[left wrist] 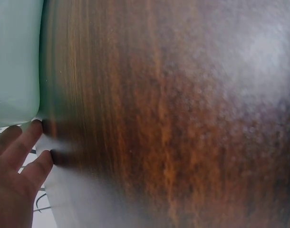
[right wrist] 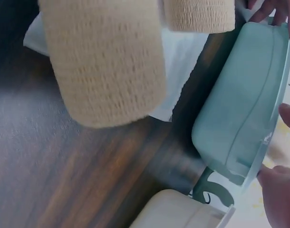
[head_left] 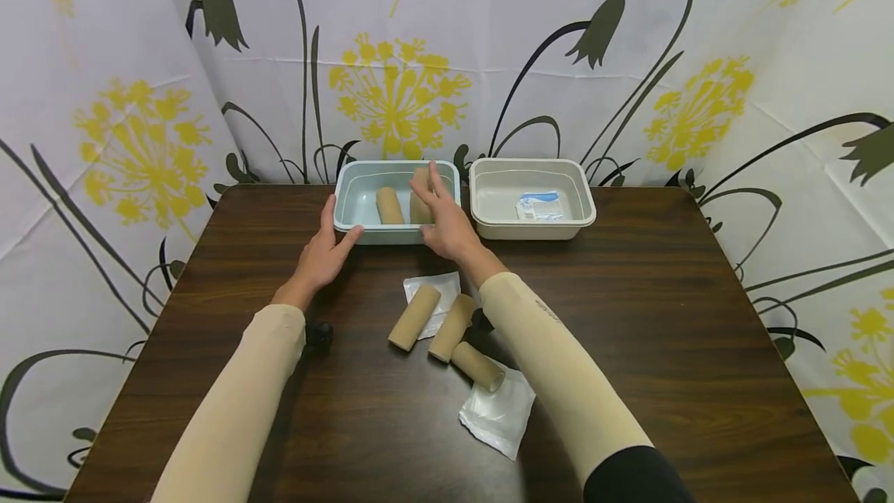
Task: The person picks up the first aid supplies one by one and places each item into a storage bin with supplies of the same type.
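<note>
In the head view, my left hand (head_left: 323, 253) rests at the left front corner of a light blue plastic bin (head_left: 391, 234), its fingers along the side and thumb toward the front rim. My right hand (head_left: 450, 225) reaches over the bin's right front corner, fingers extended. Partly covered by those fingers, a tan elastic bandage roll (head_left: 419, 212) stands upright inside. A second bandage roll (head_left: 389, 206) leans left of it. Several more rolls lie on the table, among them one bandage roll (head_left: 415, 318) at the left; the right wrist view shows a crinkled bandage roll (right wrist: 107, 66) up close.
Right of the blue bin stands a cream bin (head_left: 534, 230) with a white and blue packet (head_left: 541, 206) inside. White wrappers, such as a crumpled wrapper (head_left: 499, 414), lie by the loose rolls on the dark wooden table (head_left: 663, 317). A patterned curtain (head_left: 517, 6) hangs behind.
</note>
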